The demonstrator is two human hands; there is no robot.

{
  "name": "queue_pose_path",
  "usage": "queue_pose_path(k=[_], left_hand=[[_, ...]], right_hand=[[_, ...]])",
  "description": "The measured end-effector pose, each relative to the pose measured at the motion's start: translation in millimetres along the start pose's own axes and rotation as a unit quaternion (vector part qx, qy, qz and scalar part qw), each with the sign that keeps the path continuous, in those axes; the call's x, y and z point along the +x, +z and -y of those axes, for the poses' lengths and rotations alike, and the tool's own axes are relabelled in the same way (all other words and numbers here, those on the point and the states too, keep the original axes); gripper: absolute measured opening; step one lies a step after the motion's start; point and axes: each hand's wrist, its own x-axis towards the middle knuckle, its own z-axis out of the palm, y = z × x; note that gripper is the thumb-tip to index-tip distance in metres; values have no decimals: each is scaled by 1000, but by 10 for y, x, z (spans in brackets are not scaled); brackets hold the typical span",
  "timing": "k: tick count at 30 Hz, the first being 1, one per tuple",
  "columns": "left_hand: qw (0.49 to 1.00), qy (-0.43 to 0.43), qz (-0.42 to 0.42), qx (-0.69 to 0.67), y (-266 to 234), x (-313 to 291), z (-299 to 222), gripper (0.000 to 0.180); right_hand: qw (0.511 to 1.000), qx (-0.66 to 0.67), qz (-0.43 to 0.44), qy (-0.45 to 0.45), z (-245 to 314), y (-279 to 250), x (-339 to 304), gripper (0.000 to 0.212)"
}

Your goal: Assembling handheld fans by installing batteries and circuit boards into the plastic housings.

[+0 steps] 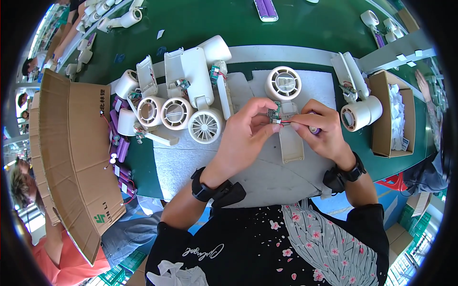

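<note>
Left grip (244, 136) pinches circuit board (274, 114) (green); right grip (325, 129), wires (285, 122).

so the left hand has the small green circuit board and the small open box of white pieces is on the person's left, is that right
Not quite: the head view shows the small open box of white pieces on the person's right. The left hand does have the small green circuit board.

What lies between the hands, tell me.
Head view: a green circuit board, thin wires and, beneath them, a white housing lie between left hand and right hand.
</note>
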Motion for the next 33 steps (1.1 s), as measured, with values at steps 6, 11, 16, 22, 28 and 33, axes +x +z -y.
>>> queue_pose_path(k=[6, 11, 16, 22, 28, 33], left_hand=[[1000, 4, -4, -6, 14, -3, -2, 33], [1000, 4, -3, -12, 15, 4, 12, 33], [1000, -2, 7, -2, 2, -1, -20, 32], [1000, -3, 8, 24, 9, -10, -58, 33], [999, 12, -6, 29, 23, -22, -23, 33], [999, 26, -22, 20, 24, -23, -15, 30]], right_hand=[[1000, 5, 2, -1, 7, -4, 4, 12], [1000, 6, 5, -6, -7, -2, -1, 12], [1000, 0, -1, 2, -10, 18, -5, 11], [1000, -6, -5, 1, -19, 21, -9, 9], [1000, 11, -3, 10, -14, 10, -3, 7], [1000, 18, 1, 17, -1, 4, -1, 7]])
